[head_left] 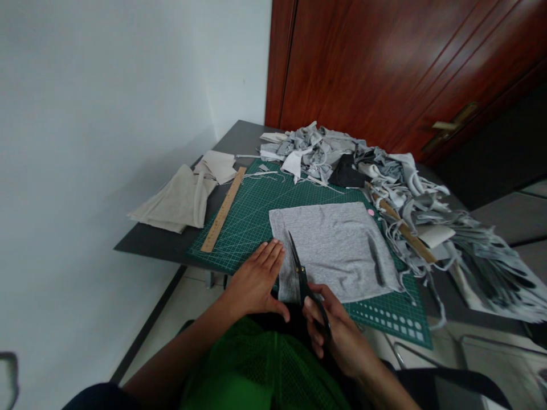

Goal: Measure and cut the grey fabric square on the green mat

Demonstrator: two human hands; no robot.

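A piece of light grey fabric (342, 245) lies spread on the green cutting mat (252, 228). My left hand (256, 279) rests flat at the fabric's left edge, fingers stretched out and thumb apart. In my right hand (329, 324) I hold black-handled scissors (302, 279) by their finger loops. Their blades point away from me and lie over the left part of the fabric, close to my left fingertips. The blades look nearly closed; whether fabric sits between them I cannot tell.
A wooden ruler (224, 210) lies on the mat's left side. Cream fabric pieces (175, 199) sit on the table's left corner. Heaped grey and white scraps (316, 148) line the back and right, with another wooden strip (401, 225) among them. A wooden door (363, 68) stands behind.
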